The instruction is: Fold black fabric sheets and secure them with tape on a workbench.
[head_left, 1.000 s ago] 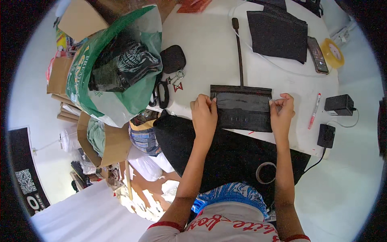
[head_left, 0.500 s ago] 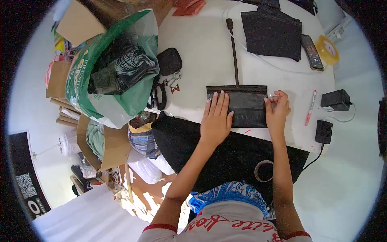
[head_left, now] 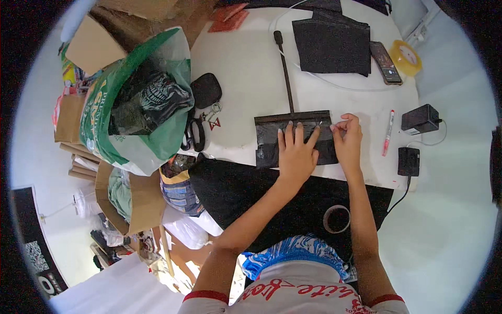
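Observation:
A flat black rectangular packet (head_left: 267, 149), with a shiny, creased surface, lies near the table's front edge. My left hand (head_left: 297, 157) rests flat across its middle with fingers spread. At its right edge, my right hand (head_left: 349, 140) has thumb and fingers pinched together. Whatever is between those fingertips is too small to make out. A thin black rod (head_left: 286, 78) with a thicker knob at its far end reaches to the packet's upper edge.
Behind lie folded black cloth (head_left: 334, 47), a phone (head_left: 386, 63) and a yellowish tape roll (head_left: 405, 57). A marker (head_left: 388, 133) and black adapters (head_left: 421, 119) are at right. A green-and-white plastic bag (head_left: 180, 49) stands left. Black cloth with a tape ring (head_left: 326, 222) covers my lap.
My left hand has slid rightward across the packet, toward its middle, with the fingers spreading wider. My right hand stays at the packet's right edge. The whole view has shifted slightly.

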{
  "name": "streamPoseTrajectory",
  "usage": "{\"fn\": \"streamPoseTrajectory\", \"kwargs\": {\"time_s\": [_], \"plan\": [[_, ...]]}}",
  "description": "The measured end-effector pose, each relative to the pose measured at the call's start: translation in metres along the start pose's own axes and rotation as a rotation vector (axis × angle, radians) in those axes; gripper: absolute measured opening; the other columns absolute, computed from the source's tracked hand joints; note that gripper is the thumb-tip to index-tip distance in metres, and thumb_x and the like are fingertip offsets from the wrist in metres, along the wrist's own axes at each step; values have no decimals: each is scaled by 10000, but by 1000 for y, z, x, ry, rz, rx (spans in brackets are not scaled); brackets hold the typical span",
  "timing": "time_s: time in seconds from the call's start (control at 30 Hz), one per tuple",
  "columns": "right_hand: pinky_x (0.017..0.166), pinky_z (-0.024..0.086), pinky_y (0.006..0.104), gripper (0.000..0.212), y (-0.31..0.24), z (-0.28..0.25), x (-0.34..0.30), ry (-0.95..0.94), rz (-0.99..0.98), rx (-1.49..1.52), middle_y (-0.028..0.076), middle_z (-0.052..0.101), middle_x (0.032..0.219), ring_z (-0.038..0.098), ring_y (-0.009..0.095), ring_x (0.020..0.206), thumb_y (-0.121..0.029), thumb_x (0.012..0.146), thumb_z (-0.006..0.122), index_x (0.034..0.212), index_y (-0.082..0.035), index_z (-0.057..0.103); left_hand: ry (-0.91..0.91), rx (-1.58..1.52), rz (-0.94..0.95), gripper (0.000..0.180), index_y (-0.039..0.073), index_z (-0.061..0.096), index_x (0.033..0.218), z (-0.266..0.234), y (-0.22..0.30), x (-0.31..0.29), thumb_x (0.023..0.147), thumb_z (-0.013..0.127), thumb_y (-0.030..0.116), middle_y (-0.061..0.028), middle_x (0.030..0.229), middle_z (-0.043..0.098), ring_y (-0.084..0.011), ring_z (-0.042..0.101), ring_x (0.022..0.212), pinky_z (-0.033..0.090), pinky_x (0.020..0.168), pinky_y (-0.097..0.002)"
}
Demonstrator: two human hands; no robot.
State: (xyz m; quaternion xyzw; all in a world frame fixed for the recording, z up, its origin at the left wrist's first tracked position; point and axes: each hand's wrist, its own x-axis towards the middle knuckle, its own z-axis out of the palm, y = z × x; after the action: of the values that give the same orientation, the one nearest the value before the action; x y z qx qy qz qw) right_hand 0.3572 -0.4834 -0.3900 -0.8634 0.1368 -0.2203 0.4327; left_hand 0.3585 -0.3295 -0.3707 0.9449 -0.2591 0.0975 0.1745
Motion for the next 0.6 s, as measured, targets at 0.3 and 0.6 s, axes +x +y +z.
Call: {"fn": "streamPoseTrajectory", "kwargs": {"time_s": [0.3, 0.6], "plan": [[668, 457, 383, 314, -6, -18, 9, -58, 176, 87, 117, 627, 728, 592, 287, 730, -13, 748, 673, 996, -38, 482, 8, -109, 113, 554, 15, 470, 1272, 24, 22, 3, 753, 561, 186, -164, 1300, 429, -337, 341, 1276, 240, 1079, -512], [691, 453, 420, 325, -7, -22, 6, 9, 156, -195, 74, 653, 720, 593, 300, 746, -74, 746, 664, 1011, -84, 475, -11, -75, 60, 619, 77, 432, 1334, 19, 40, 7, 733, 509, 203, -190, 1301, 423, -374, 321, 1280, 226, 1080, -522]]}}
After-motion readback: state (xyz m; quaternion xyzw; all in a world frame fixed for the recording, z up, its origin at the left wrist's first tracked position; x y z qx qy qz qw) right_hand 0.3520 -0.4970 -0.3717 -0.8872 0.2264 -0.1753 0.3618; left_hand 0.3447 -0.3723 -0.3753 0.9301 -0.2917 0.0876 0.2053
